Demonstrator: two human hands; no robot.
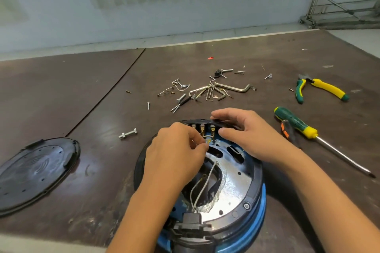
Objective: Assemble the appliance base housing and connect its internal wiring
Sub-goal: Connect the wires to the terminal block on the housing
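Note:
The appliance base [236,189] lies upturned at the near edge of the table, blue body, black rim, shiny metal plate inside. White wires [202,181] loop across its open middle toward brass terminals [202,129] at the far rim. My left hand [174,150] pinches a wire end with a small connector just below those terminals. My right hand [244,131] grips the black far rim of the base, fingers over the edge, thumb inside. A black socket block [191,224] sits at the near rim. The separate black bottom cover [35,170] lies to the left.
Loose screws, bolts and hex keys [211,90] are scattered beyond the base. A bolt with nut [127,134] lies left of it. Two screwdrivers [296,125] and green-yellow pliers [320,88] lie to the right on the dark wooden table [82,88].

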